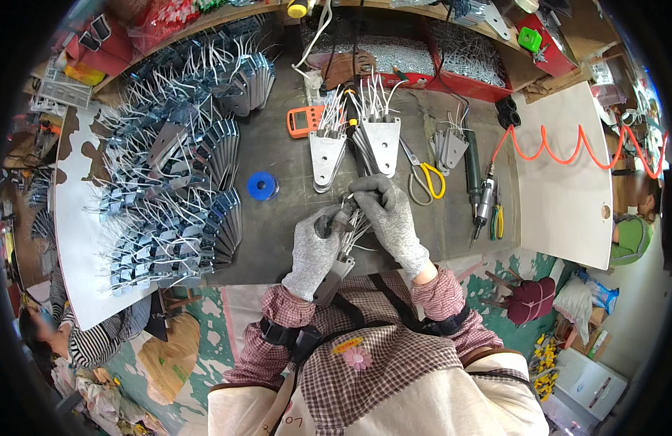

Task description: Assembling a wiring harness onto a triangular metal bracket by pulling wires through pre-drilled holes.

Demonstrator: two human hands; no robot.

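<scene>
Both my hands wear grey knit gloves and meet at the table's front edge. My left hand (312,247) is closed round a small dark brownish piece (343,216), whose kind I cannot make out. Beside it my right hand (390,218) pinches with thumb and forefinger near a thin white wire end (349,196); what its fingertips hold is partly hidden. White wires (359,231) hang below between the hands, above a grey metal bracket (337,275) near my lap. Just beyond lie two stacks of triangular metal brackets with white wires, the left stack (326,158) and the right stack (384,145).
Rows of wired brackets (172,232) fill the table's left side. Nearby are a blue spool (262,186), an orange meter (304,122), yellow-handled scissors (432,182), a screwdriver tool (484,203) with a red coiled hose (561,154), and pliers (500,218). Red bins (481,89) stand behind.
</scene>
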